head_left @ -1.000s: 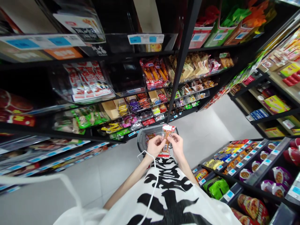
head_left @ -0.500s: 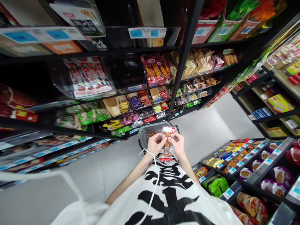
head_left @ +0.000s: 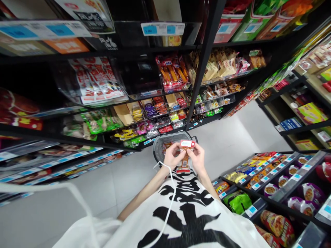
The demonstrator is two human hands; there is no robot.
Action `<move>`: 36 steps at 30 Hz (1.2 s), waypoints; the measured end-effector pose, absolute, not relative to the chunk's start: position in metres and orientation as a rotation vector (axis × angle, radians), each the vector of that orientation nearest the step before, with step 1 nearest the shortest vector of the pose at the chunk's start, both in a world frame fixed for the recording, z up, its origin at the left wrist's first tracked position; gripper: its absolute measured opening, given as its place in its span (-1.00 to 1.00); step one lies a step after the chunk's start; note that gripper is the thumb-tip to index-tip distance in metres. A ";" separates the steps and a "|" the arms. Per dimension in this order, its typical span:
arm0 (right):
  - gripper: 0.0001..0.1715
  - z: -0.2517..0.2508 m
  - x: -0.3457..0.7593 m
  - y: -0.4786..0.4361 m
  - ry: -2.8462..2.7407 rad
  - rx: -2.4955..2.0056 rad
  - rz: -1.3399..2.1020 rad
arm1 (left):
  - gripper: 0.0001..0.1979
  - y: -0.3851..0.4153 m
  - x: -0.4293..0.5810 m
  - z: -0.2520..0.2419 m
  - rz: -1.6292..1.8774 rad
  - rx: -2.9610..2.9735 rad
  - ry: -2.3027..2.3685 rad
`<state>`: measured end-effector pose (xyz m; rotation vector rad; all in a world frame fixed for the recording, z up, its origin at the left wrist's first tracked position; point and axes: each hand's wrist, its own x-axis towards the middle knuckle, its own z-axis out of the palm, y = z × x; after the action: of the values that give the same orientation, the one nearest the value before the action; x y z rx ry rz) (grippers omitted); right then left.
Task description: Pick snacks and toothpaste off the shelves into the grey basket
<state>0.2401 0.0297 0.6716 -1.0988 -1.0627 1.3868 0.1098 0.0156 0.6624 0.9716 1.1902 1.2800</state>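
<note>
Between my two hands is a clear snack packet (head_left: 184,162) with red ends and brown food inside. My left hand (head_left: 172,155) pinches its left side near the top, fingers bent and thumb on the front. On the opposite side my right hand (head_left: 197,156) grips it the same way. The packet's top end carries a red and white label. Just beyond and below my hands stands a grey shopping basket (head_left: 158,146), with some brown snack packets visible inside; my hands hide part of it.
A tall black shelf (head_left: 201,72) of bagged snacks rises ahead and to the left. At the lower right is a low rack (head_left: 287,172) with noodle cups and packets. More shelves (head_left: 297,106) stand at the far right. Grey floor (head_left: 224,137) shows between them. White cords (head_left: 172,199) hang over my shirt.
The packet's top end has tilted, and its label now shows broader above my fingers. Both hands still hold it in nearly the same place. The view has shifted slightly.
</note>
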 end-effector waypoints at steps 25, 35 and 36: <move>-0.84 0.655 0.246 0.029 -0.975 -1.133 1.500 | -0.83 0.015 0.111 0.651 1.285 0.835 1.163; -0.83 0.650 0.245 0.028 -0.899 -1.099 1.547 | -0.82 0.014 0.114 0.651 1.276 0.811 1.161; -0.84 0.649 0.245 0.028 -0.888 -1.094 1.553 | -0.82 0.014 0.114 0.652 1.275 0.811 1.161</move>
<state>0.2450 0.0279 0.6494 -1.0937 -0.8881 1.5529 0.1143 0.0141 0.6518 0.8109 1.1608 1.2754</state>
